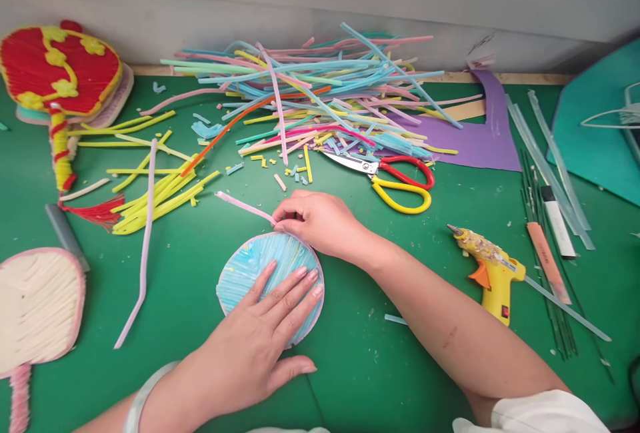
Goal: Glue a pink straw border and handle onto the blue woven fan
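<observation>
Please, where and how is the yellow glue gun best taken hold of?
Take the yellow glue gun by its handle, probably best with the right hand from the near side. It lies on its side, handle toward the person, orange trigger facing left, so that hand should close around it easily. Avoid the nozzle, which points away to the left and may be hot.

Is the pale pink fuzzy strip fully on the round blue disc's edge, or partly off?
Partly off: the strip juts leftward from the right hand, clear of the disc, whose right edge is lined pink.
</observation>
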Demonstrator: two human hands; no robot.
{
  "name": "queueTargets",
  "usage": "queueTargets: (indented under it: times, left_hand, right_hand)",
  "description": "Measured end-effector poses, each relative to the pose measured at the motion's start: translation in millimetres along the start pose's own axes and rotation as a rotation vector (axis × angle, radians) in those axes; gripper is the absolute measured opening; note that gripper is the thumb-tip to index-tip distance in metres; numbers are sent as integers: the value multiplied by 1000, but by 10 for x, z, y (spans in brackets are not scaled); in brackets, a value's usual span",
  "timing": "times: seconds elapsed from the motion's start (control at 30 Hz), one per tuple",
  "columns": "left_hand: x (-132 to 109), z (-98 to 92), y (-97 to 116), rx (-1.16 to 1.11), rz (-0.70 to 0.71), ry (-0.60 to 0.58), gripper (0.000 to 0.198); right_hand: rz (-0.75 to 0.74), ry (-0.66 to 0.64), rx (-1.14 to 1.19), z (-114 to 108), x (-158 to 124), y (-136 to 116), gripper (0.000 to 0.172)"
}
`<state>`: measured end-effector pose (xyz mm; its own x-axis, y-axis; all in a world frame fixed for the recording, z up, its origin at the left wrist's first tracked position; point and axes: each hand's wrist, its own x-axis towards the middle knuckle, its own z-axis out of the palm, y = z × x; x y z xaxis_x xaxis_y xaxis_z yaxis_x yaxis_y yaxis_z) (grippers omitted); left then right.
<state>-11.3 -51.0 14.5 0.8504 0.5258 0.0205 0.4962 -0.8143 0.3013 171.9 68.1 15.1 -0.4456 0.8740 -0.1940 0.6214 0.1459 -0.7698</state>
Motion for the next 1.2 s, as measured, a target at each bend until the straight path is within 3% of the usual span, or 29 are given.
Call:
queueTargets:
  times: [0.2,0.5,1.2]
  left_hand:
    - [-21,-3,5,-82,-24,18,83]
    - [-56,-6,10,-172,-35,82,62]
    - [-24,0,-2,-68,5,28,60]
  right_hand:
    - [-1,-2,-3,1,3,0,7]
    - [2,-1,-4,-5,5,-6,7]
    - [6,-7,-26,-15,5,-21,7]
